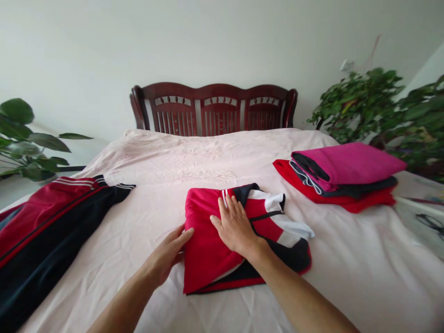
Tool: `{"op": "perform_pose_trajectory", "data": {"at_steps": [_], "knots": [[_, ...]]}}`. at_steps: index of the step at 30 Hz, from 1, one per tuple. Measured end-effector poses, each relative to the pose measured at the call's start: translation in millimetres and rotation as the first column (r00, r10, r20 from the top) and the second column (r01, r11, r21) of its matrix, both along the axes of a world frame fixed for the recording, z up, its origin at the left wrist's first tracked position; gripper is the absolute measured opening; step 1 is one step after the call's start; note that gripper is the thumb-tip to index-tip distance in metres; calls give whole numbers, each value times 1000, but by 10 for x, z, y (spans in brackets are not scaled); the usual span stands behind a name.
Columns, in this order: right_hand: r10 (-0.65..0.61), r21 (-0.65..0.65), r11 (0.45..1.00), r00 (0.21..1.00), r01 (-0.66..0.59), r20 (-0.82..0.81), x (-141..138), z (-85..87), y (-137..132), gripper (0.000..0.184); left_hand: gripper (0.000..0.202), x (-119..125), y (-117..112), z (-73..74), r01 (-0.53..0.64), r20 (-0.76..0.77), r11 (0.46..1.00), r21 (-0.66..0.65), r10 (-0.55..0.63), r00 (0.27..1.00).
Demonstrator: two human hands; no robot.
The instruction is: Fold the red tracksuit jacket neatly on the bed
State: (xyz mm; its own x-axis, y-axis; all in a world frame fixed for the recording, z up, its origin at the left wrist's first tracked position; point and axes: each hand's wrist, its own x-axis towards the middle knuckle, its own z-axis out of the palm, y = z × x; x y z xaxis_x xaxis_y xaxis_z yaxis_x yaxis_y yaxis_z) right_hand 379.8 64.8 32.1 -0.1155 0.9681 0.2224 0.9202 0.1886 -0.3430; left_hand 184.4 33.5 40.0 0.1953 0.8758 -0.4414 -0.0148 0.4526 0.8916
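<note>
A red, black and white zip jacket lies partly folded on the bed before me, its white and black parts toward the right. My left hand is at its left edge, thumb on top of the red cloth and the other fingers partly hidden at the fold, gripping it. Flat on top of the jacket rests my right hand, fingers stretched out near the white stripes.
Red and dark striped clothing is spread at the left. At the right stands a stack of folded clothes, magenta on top. Eyeglasses lie beyond it. A wooden headboard and leafy plants border the pink bedsheet.
</note>
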Motion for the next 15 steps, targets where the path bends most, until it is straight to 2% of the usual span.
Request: {"op": "perform_pose_trajectory", "data": {"at_steps": [2,5,7,9,11,13,15], "knots": [[-45,-55,997,999,46,16,41,-35,-54,71,57,144,-2,48,17,98,999,-32,-13,995],[-96,-107,990,995,92,-40,73,-70,-53,69,57,298,-20,45,-48,201,998,-30,53,978],[-113,-151,985,981,89,-160,36,-45,-28,69,57,300,-14,101,-103,215,995,2,100,971],[-117,-211,977,923,41,-366,-73,-3,-12,70,57,216,2,263,-130,179,988,80,114,977],[-105,-219,975,774,-44,-625,-256,16,-15,70,58,87,15,518,-120,89,975,185,104,990],[-70,-164,979,547,-124,-834,-481,-7,-35,72,60,-29,10,800,-65,-58,954,291,85,995],[-26,-95,975,326,-200,-945,-684,-52,-59,72,60,-84,-15,1034,14,-239,915,402,90,967]]}}
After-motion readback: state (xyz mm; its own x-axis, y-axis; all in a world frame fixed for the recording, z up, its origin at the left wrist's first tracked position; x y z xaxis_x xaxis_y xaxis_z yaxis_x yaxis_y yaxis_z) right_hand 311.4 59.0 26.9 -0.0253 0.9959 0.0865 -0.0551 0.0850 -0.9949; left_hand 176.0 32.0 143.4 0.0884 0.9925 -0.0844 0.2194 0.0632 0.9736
